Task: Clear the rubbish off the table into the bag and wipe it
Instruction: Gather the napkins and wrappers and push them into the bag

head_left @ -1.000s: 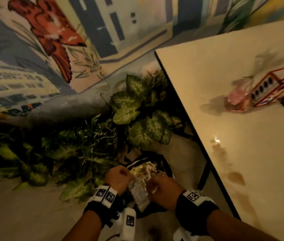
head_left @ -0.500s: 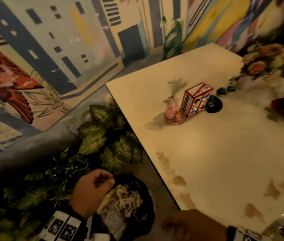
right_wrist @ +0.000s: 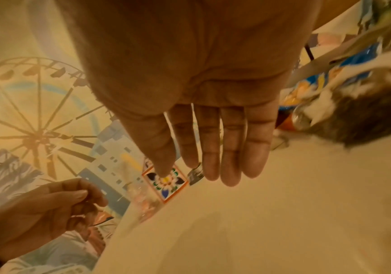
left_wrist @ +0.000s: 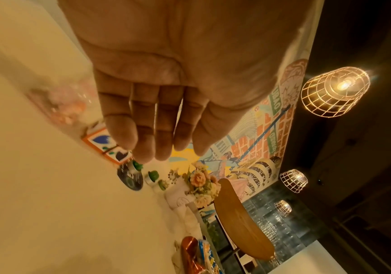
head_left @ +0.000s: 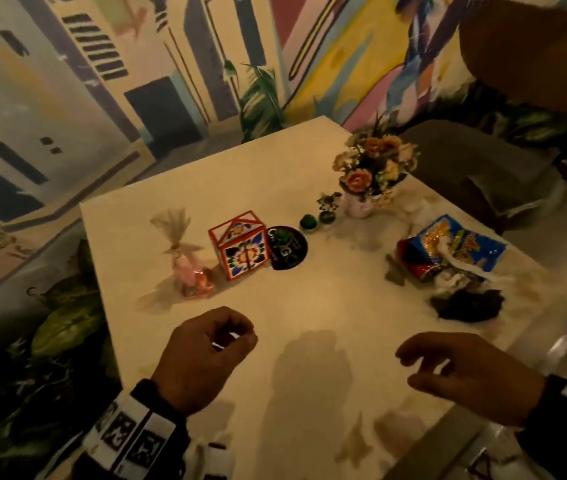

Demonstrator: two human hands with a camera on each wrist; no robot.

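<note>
The cream table [head_left: 327,306] carries a heap of rubbish at its right edge: blue and red snack wrappers [head_left: 455,247] [right_wrist: 353,61], crumpled white paper [head_left: 455,271] and a dark clump [head_left: 465,306] [right_wrist: 365,118]. Brown stains [head_left: 389,427] mark the near part of the top. My left hand [head_left: 219,337] [left_wrist: 152,140] [right_wrist: 49,209] hovers over the near left of the table, fingers loosely curled, holding nothing. Empty too, my right hand [head_left: 424,365] [right_wrist: 213,157] hangs over the near right with relaxed fingers, short of the rubbish. The bag is out of view.
Along the middle of the table stand a pink wrapped gift [head_left: 188,271], a patterned box [head_left: 240,251], a black coaster [head_left: 289,251], small green pots [head_left: 308,222] and a flower vase [head_left: 372,174]. A chair [head_left: 465,168] is behind. Leafy plants [head_left: 60,306] fill the floor at left.
Both hands have come up from the black bag on the floor, leaving the clear wrapper in it, and now hover over the table. My view rose from the bag to the tabletop.
</note>
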